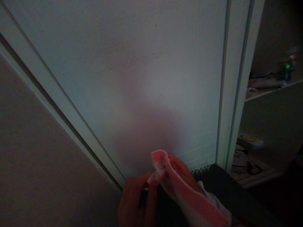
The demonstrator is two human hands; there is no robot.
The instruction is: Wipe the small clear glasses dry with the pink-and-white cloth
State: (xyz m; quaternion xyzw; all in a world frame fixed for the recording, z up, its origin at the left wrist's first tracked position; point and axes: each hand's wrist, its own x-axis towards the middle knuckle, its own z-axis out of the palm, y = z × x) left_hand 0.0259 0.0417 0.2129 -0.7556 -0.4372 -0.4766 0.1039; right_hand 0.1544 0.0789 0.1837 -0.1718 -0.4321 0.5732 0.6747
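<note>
A soft pink and white cloth [189,195] with a folded or rolled edge runs from the middle of the view to the lower right. My left hand [136,201] pinches a pale corner of it between thumb and fingers. Behind the cloth, my right hand [183,171] is closed around its upper end, and the cloth covers most of that hand's fingers. Both hands are close together, in front of a pale, glossy upright panel [165,82]. Whether the cloth is a garment I cannot tell in the dim light.
Light frame strips [233,94] border the panel on the right and at left. Shelves [267,94] at right hold a green shiny item [286,71], a small white box [251,141] and papers. Below lies a dark surface [217,183] with a clear ridged strip [200,168].
</note>
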